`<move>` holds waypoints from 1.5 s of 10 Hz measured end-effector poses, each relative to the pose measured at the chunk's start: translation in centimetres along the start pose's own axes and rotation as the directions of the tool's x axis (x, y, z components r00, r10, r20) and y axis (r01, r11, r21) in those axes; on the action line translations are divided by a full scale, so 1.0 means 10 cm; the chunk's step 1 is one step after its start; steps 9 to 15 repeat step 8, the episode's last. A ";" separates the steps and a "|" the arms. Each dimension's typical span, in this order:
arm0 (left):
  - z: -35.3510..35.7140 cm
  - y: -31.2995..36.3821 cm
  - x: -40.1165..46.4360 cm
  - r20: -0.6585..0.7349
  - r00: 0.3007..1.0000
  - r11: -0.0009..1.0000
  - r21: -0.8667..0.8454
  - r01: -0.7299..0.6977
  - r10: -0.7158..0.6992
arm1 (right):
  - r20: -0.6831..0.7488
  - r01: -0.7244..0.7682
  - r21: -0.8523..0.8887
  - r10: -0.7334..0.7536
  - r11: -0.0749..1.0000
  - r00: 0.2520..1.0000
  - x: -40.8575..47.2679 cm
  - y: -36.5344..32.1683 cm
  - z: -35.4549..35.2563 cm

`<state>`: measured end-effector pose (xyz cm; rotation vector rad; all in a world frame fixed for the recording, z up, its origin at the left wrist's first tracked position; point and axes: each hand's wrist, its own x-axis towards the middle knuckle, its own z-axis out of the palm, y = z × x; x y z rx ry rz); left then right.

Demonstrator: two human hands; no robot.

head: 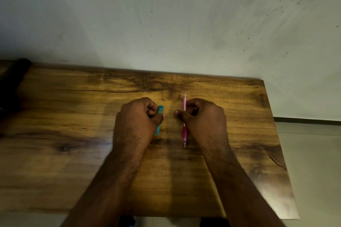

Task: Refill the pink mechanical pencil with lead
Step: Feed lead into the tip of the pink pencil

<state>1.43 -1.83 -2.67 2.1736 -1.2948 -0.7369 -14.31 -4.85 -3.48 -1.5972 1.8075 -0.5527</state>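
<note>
The right hand (203, 116) covered the middle of the pink mechanical pencil (184, 131), the left hand (137, 116) hid much of a teal case (159, 120), whose contents could not be told, and a dark object (13, 79) was cut off at the left edge.

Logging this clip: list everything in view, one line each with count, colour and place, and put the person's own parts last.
Pencil: one, pink, in the right hand, lying lengthwise with its tip toward the person, over the middle of the table.
Case: one, teal, small and flat, in the left hand, left of the pencil and apart from it.
Table: one, brown wood with dark grain, set against the wall.
Wall: one, pale grey with dark scuffs, behind the table.
Dark object: one, black, at the table's far left edge; too blurred to identify.
Floor: pale, right of the table.
Left hand: one, fingers curled round the case.
Right hand: one, fingers curled round the pencil.
</note>
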 end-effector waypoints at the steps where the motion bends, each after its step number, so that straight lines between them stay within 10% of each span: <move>1: 0.01 0.00 0.00 0.009 1.000 1.000 -0.009 -0.008 0.009 | 0.001 0.062 -0.075 -0.062 0.995 0.998 -0.02 -0.01 0.01; 5: 0.02 -0.02 0.01 0.025 1.000 1.000 -0.003 0.011 -0.011 | -0.007 0.159 -0.309 -0.170 0.937 0.985 -0.08 -0.07 0.02; 15: -0.17 -0.19 -0.07 -0.009 1.000 1.000 -0.020 -0.001 0.001 | -0.027 0.164 -0.285 -0.179 0.944 0.983 -0.25 -0.13 0.18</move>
